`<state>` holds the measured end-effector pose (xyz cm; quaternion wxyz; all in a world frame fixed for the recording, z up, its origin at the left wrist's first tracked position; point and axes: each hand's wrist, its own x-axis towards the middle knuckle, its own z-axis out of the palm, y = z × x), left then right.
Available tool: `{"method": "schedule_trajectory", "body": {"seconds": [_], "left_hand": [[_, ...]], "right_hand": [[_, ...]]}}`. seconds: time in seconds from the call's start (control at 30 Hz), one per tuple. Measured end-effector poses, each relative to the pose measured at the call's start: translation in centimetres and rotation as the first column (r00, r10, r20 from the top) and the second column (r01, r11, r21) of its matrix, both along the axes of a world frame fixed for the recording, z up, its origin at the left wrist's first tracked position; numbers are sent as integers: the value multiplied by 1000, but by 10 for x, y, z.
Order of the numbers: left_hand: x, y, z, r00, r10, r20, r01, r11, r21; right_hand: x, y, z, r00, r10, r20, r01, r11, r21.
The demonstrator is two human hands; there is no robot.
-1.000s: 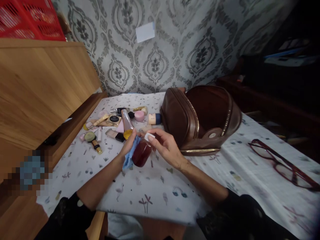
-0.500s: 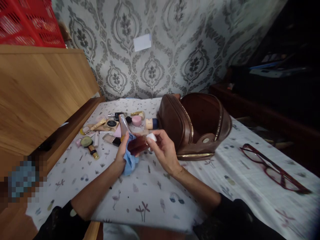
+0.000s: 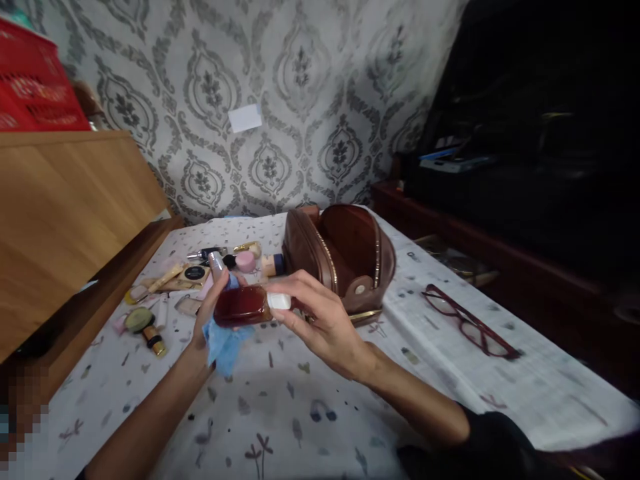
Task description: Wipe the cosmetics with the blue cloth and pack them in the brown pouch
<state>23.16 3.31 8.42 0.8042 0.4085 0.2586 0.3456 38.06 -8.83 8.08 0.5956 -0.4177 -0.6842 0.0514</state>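
A flat, dark red-brown bottle (image 3: pixel 241 307) lies sideways in the air above the table. My right hand (image 3: pixel 333 328) pinches it by its white cap (image 3: pixel 279 301). Behind the bottle's other end, my left hand (image 3: pixel 206 312) is closed on a blue cloth (image 3: pixel 226 348), whose lower part hangs under the bottle. The bottle and cloth hide most of the left fingers. Just past my right hand stands a brown leather bag (image 3: pixel 307 243), unzipped at the top.
Makeup items lie at the left: a pink jar (image 3: pixel 245 261), a bottle with a navy cap (image 3: pixel 273 265), a compact (image 3: pixel 194 275) and a green-lidded pot (image 3: pixel 140 320). Red-framed glasses (image 3: pixel 470 321) rest on the patterned tablecloth (image 3: pixel 300 427) at the right. A wooden panel (image 3: pixel 75 200) borders the left.
The bottle has come closer and shows its broad side, no longer wrapped in the cloth. My right hand still grips its cap. The view has turned right.
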Motion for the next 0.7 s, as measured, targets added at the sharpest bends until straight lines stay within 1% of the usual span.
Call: {"method": "schedule_trajectory", "body": {"seconds": [0.1, 0.17, 0.23, 0.33, 0.4, 0.53, 0.63, 0.7], "left_hand": [[18, -8, 15, 999, -36, 6, 35, 998, 47], [32, -14, 26, 994, -108, 20, 106, 992, 70], [46, -20, 36, 989, -145, 10, 144, 985, 99], [65, -29, 46, 995, -103, -13, 104, 979, 173], [75, -34, 49, 995, -103, -10, 102, 964, 246], [92, -44, 51, 993, -115, -17, 112, 903, 414], [100, -45, 51, 988, -113, -107, 150, 877, 458], [103, -43, 49, 980, -112, -162, 175, 876, 450]], "right_hand": [[14, -14, 9, 996, -87, 10, 86, 995, 47], [23, -21, 14, 986, -166, -30, 168, 985, 46], [33, -26, 21, 966, -221, -133, 222, 975, -8], [49, -30, 33, 916, -231, -327, 208, 973, -105], [59, -32, 41, 887, -253, -387, 212, 966, -146], [74, -36, 54, 868, -338, -363, 287, 939, -189], [79, -40, 56, 867, -336, -369, 289, 941, -177], [79, -41, 55, 870, -315, -379, 273, 948, -162]]}}
